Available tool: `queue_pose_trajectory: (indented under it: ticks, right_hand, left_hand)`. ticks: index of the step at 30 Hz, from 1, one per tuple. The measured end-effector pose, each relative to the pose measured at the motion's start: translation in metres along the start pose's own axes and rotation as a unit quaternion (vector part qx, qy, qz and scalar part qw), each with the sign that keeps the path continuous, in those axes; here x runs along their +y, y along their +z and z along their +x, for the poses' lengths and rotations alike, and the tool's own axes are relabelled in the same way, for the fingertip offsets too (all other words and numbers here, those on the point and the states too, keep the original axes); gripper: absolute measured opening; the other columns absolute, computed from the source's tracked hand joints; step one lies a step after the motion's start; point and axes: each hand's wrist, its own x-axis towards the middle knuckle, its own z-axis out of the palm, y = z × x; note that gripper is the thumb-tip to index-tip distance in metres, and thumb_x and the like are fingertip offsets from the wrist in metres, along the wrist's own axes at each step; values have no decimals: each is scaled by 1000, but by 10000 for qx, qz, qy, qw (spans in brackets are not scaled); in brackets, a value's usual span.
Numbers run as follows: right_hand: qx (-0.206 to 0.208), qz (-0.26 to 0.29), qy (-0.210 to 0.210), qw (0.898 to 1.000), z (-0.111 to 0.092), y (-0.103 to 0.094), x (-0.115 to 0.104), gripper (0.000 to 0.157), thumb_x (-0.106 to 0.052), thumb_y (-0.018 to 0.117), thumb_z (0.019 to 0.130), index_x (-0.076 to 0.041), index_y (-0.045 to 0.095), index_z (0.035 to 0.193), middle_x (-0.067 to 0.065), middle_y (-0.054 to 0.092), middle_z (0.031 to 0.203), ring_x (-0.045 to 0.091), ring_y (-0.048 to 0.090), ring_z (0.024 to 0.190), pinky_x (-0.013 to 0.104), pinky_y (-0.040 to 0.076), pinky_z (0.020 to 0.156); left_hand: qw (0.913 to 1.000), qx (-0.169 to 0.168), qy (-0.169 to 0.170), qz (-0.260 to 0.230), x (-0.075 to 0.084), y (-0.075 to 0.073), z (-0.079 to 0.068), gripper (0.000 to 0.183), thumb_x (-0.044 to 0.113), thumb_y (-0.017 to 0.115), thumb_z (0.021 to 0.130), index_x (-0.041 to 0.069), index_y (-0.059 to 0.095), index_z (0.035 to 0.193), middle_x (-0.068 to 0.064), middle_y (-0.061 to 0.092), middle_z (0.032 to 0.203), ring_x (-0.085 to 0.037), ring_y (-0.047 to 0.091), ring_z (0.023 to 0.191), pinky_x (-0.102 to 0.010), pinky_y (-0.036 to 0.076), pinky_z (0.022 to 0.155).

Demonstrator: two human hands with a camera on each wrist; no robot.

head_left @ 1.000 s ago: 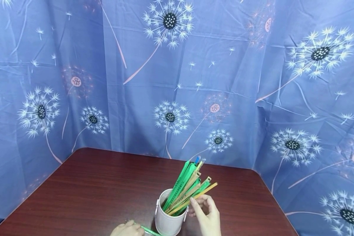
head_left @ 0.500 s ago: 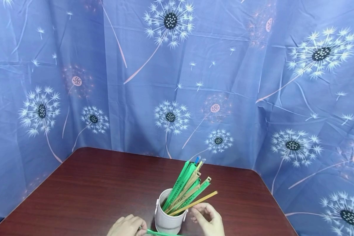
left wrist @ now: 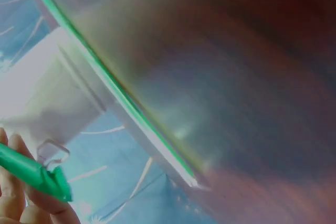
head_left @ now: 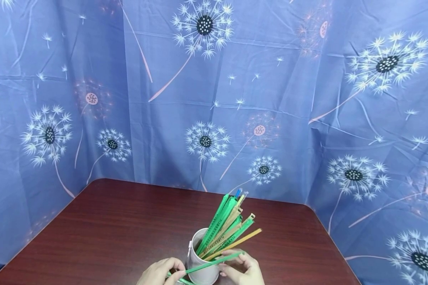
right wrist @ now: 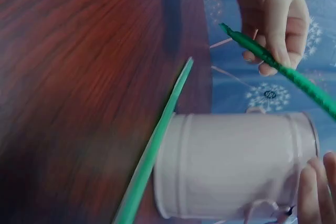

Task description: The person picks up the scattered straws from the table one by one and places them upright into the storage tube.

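Note:
My left hand [head_left: 162,272] pinches a long, thin green-wrapped straw [head_left: 214,263] near one end. The straw slants up to the right in front of the white bucket [head_left: 201,273]. My right hand [head_left: 244,269] is at the bucket's right side, fingers loosely bent; the straw's far end overlaps them in the head view. In the right wrist view its fingertips [right wrist: 315,187] are by the bucket's rim. Several green- and brown-wrapped straws [head_left: 221,221] lean right in the bucket, with a yellow stick [head_left: 246,237] lowest. Another green-wrapped straw [right wrist: 157,140] lies by the bucket's base.
A dark red-brown wooden table [head_left: 110,233] bears the bucket. Blue cloth [head_left: 157,138] printed with dandelions hangs behind it and on both sides. A small lug [left wrist: 52,153] sticks out from the bucket's side.
My left hand has raised a green-wrapped straw from table level and tilted it toward the right hand. The right hand has come off the yellow stick, which has tipped lower, and moved slightly down.

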Motion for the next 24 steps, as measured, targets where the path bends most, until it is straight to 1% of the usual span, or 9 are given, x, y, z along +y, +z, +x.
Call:
queue_pose_trajectory:
  ticks: [3,5,11,14,17,19,21,23,24]
  right_hand:
    - [102,45,133,9998,0,6,-6,38,1,69,85,24,51,108,-11,75,92,4,71,80,25,58,68]
    - [274,-69,3,9996,1,8,-9,32,2,69,85,23,53,103,-11,75,88,2,70,77,25,58,66]
    - [900,-402,-842,9916,3,11,-11,8,12,63,84,16,59,89,-9,74,81,3,69,66,29,58,58]
    - [1201,-396,-1202,9847,4,10,-12,6,16,61,84,13,59,89,-4,74,79,6,69,64,30,57,55]
    - [1651,-387,-1254,9775,7,9,-16,8,17,59,85,10,59,91,-1,73,75,9,69,61,30,56,55]
    - [1928,-281,-1228,9731,8,8,-21,12,17,57,86,7,59,93,0,73,75,10,69,61,30,56,56]
    - [2168,-145,-1263,9679,9,7,-24,16,19,56,86,5,60,95,0,72,75,11,69,61,29,56,56]
    - [2315,37,-1399,9627,10,5,-26,21,20,54,87,3,60,98,1,72,76,12,69,61,29,56,56]
    - [2340,171,-1541,9598,11,4,-27,24,21,52,87,2,60,100,1,72,78,12,69,62,29,56,56]
  left_hand:
    - [9984,-223,-292,-435,4,0,1,10,29,68,91,23,60,88,19,59,77,13,48,73,-17,39,57]
    - [9976,-285,-369,-518,6,0,2,11,30,67,92,22,60,89,19,59,77,14,48,73,-17,39,57]
    - [9980,-337,-222,-478,10,3,3,10,30,64,95,22,59,91,21,58,75,15,46,70,-16,38,55]
    - [9982,-349,-166,-466,11,4,4,6,26,65,94,23,59,93,21,57,75,15,45,70,-15,37,55]
    - [9982,-404,-234,-387,10,4,3,7,23,67,92,24,60,95,21,56,75,15,44,70,-15,36,55]
    - [9968,-623,-392,-315,9,3,3,7,26,67,91,24,62,95,22,56,76,14,44,70,-17,36,56]
    - [9944,-945,-468,-29,5,2,3,9,32,66,91,24,64,97,22,58,79,10,49,73,-20,40,59]
    - [9901,-1285,-363,424,0,2,2,16,38,65,91,23,66,99,17,63,85,3,56,78,-24,44,62]
    - [9867,-1447,-231,697,-3,2,1,20,40,64,91,23,67,101,15,65,89,-1,59,82,-26,46,64]
